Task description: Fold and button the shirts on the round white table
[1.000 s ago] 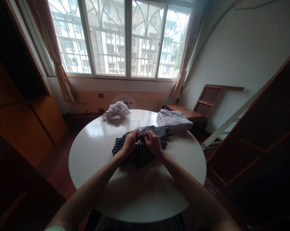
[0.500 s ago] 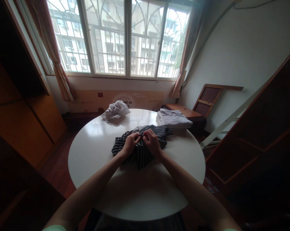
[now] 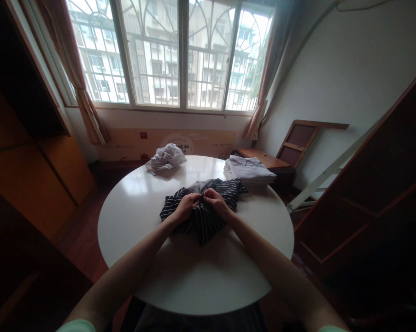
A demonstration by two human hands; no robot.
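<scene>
A black shirt with white stripes (image 3: 208,222) lies bunched on the white round table (image 3: 194,281), a grey patch of its inner side showing at the top. My left hand (image 3: 187,205) pinches the cloth near the shirt's upper middle, fingers closed. Right beside it, my right hand (image 3: 215,200) also grips the cloth between thumb and fingers. The fingertips of both hands almost meet, and whatever small part lies between them is too small to make out.
A crumpled white garment (image 3: 166,159) rests at the table's far left. At the far right sits a stack of folded white shirts (image 3: 249,169). Behind the table are a wooden chair (image 3: 297,143) and a printed board (image 3: 125,143). A pale ladder (image 3: 318,184) leans at the right.
My hands have shifted slightly at the same spot on the striped shirt, the right fingers now lower and flatter. The shirt's front edge has moved a little; the other garments stay put.
</scene>
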